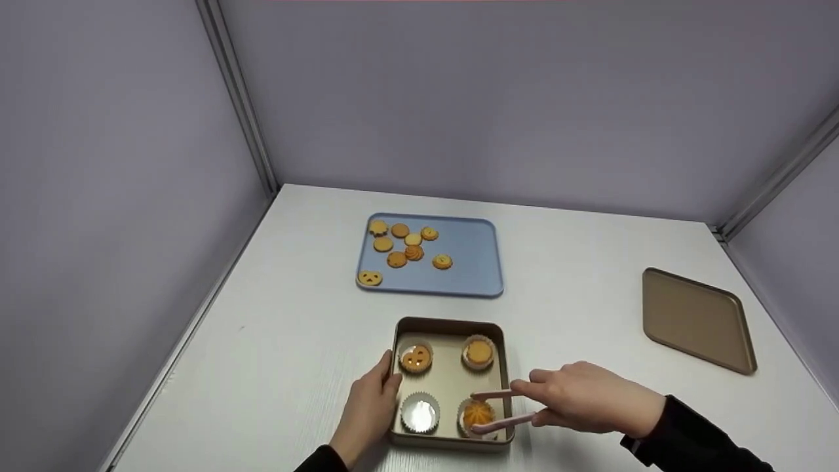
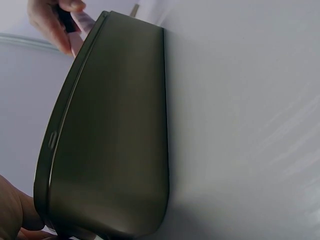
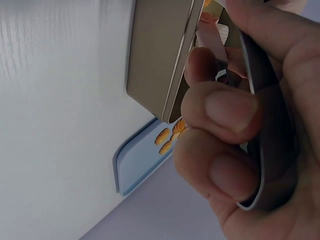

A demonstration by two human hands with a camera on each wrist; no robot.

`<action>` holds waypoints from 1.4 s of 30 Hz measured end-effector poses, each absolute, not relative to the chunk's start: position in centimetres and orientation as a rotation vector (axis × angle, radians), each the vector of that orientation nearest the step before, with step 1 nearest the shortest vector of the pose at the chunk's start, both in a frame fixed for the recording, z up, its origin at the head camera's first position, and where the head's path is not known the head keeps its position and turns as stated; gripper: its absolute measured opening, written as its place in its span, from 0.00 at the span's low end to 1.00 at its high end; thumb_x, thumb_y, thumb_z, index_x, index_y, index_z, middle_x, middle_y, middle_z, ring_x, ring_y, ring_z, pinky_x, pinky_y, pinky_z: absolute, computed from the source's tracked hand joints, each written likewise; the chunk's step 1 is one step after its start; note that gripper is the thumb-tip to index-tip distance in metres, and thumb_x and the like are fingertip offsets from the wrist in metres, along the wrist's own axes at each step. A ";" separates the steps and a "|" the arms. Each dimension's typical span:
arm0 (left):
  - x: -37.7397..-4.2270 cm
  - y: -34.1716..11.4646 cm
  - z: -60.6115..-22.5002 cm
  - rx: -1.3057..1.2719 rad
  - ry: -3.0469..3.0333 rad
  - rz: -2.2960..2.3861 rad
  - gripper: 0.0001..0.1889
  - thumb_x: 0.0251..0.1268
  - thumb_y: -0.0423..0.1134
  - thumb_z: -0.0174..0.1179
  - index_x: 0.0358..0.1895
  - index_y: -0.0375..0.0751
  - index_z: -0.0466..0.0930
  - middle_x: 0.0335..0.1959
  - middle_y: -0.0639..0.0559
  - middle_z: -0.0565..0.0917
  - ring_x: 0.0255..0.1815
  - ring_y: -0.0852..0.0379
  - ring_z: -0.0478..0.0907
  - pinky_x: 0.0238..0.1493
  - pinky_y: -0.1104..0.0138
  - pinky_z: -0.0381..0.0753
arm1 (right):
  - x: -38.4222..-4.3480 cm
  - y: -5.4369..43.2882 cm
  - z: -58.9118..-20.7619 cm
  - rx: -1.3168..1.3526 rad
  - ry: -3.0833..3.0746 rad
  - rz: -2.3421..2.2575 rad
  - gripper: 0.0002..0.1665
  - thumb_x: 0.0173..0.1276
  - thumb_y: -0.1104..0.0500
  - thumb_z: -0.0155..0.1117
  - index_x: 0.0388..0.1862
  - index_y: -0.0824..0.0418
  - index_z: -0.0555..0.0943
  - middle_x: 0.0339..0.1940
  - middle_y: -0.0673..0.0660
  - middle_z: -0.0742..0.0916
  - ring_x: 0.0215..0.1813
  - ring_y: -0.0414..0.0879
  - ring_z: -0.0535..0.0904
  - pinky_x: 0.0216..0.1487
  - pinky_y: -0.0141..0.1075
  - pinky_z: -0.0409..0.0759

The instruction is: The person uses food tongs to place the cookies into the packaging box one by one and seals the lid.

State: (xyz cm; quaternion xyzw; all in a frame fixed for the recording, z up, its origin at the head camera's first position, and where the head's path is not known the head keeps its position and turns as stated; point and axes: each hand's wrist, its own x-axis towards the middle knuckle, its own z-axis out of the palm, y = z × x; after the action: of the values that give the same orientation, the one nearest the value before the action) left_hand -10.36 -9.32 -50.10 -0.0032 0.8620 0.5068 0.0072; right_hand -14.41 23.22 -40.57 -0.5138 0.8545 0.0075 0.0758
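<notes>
A gold square tin (image 1: pixel 452 387) stands near the front of the table. My left hand (image 1: pixel 370 403) grips its left wall, thumb at the rim. In my right hand (image 1: pixel 583 396) is a pair of tongs (image 1: pixel 514 419) with pink arms. The tong tips reach over the tin's right wall and stand on either side of a swirled cookie (image 1: pixel 478 413) in the front right paper cup. At the back right, another cup holds a round cookie (image 1: pixel 479 352); the back left one holds a cookie with holes (image 1: pixel 416 359). The front left cup (image 1: pixel 420 413) has a bare, shiny bottom.
Beyond the tin lies a blue tray (image 1: pixel 468 262) with several assorted cookies, mostly on its left half. A brown tray (image 1: pixel 698 321) sits at the right of the white table (image 1: pixel 275 341). Grey panels (image 1: pixel 491 98) rise around the table's back and sides.
</notes>
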 end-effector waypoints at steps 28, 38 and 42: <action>-10.3 -9.5 -50.1 0.014 2.696 1.596 0.27 0.78 0.32 0.53 0.73 0.21 0.62 0.69 0.26 0.71 0.69 0.31 0.71 0.71 0.43 0.70 | -15.1 23.9 -38.5 -1.609 2.632 -0.141 0.27 0.71 0.47 0.69 0.64 0.58 0.79 0.34 0.45 0.79 0.21 0.31 0.65 0.21 0.28 0.71; -10.2 -9.4 -50.1 0.031 2.693 1.607 0.27 0.78 0.31 0.53 0.73 0.19 0.62 0.69 0.25 0.71 0.70 0.31 0.70 0.71 0.42 0.70 | -17.4 23.7 -36.8 -1.598 2.854 -0.273 0.30 0.73 0.49 0.67 0.68 0.61 0.77 0.33 0.45 0.78 0.21 0.31 0.63 0.22 0.28 0.70; -10.2 -9.4 -50.1 0.025 2.696 1.611 0.27 0.78 0.32 0.53 0.73 0.19 0.62 0.69 0.25 0.71 0.70 0.31 0.71 0.71 0.42 0.70 | -18.9 23.0 -37.1 -1.586 2.963 -0.347 0.31 0.71 0.52 0.70 0.68 0.63 0.76 0.34 0.48 0.79 0.21 0.32 0.65 0.22 0.28 0.70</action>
State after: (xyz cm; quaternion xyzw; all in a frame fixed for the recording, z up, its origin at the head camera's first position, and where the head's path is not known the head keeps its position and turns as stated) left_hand -10.22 -9.36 -50.11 0.0079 0.8584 0.5129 0.0007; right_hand -18.93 23.04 -37.09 -0.4661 0.8709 -0.1020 -0.1183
